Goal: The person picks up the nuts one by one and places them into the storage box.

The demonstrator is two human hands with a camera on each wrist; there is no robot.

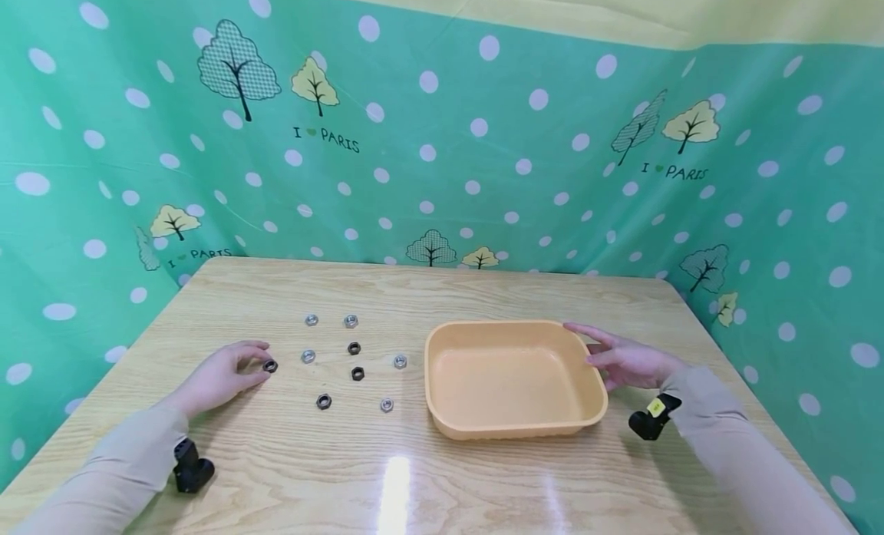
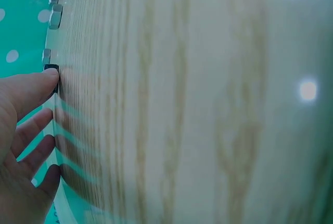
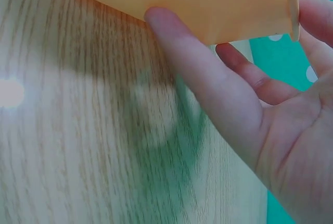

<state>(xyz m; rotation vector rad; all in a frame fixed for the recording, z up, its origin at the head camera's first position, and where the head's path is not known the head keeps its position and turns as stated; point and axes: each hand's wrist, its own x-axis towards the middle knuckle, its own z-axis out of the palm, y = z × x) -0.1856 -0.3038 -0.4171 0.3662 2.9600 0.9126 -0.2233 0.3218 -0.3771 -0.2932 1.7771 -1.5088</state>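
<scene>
L hand (image 1: pixel 224 375) on black nut (image 1: pixel 270 365), R hand (image 1: pixel 625 360) at tray (image 1: pixel 514 424).

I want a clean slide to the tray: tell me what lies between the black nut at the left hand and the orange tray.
The left hand pinches a black nut. Between it and the orange tray, other nuts lie loose on the table, the nearest a silver nut.
</scene>
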